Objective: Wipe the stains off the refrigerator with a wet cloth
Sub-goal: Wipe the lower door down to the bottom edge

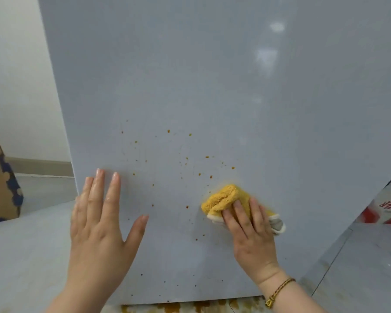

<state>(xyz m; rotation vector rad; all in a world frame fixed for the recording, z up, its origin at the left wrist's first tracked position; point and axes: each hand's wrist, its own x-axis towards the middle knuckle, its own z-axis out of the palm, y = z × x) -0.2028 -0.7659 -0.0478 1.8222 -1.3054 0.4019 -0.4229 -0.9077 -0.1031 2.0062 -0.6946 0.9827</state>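
The grey refrigerator panel (212, 86) fills most of the view. Small orange-brown stains (186, 158) are spattered across its lower half. My right hand (251, 231) presses a folded yellow cloth (224, 197) with a white-grey underside flat against the panel, just right of and below the densest spatter. My left hand (99, 222) lies flat on the panel near its left edge, fingers spread and holding nothing. A braided bracelet (278, 290) circles my right wrist.
A cardboard box (0, 184) stands on the floor at the far left by the white wall. At the right edge is a red-and-white packaged item (386, 208). Orange-brown drips (190, 308) stain the floor under the panel's bottom edge.
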